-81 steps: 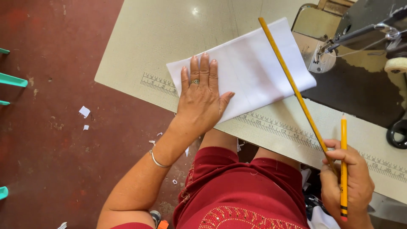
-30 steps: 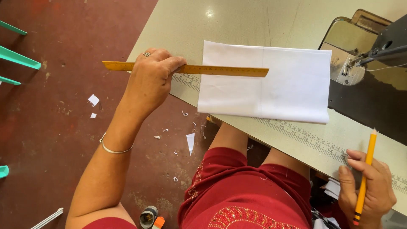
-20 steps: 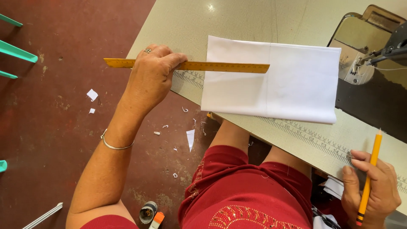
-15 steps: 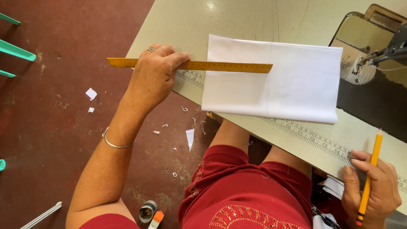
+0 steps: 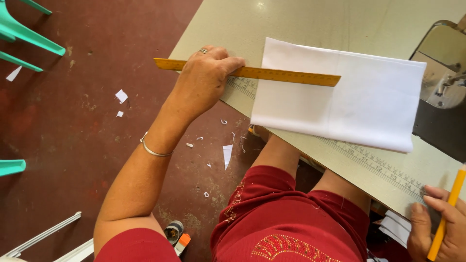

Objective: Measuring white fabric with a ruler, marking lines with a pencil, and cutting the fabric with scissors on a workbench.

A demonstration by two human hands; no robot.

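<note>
A long, flat, yellow wooden ruler with fine dark graduations lies almost level across the upper left part of the folded white rectangular fabric piece, one end resting on the cloth near its middle fold line, the other end jutting out past the cloth's left edge. A slim yellow wooden pencil stands tilted, well apart from the cloth, beyond its lower right corner. The cloth lies flat and smooth.

Left hand grips a yellow ruler laid across the left part of white folded fabric on the worktop; right hand, at the worktop's near edge, holds a yellow pencil
</note>
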